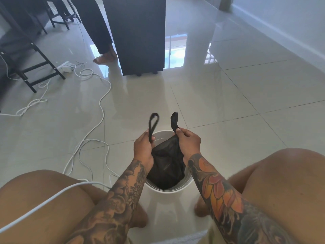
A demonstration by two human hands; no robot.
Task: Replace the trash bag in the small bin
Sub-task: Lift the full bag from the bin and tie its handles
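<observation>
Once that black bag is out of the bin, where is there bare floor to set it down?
Bare tiles lie right of the white bin, between the right knee and the wall, and ahead toward the dark cabinet. The left is crowded: white cables loop from the power strip to the left knee. Both hands hold the black bag.

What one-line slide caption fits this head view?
Seated person's left hand and right hand each grip a handle of the black trash bag in the white bin.
</observation>
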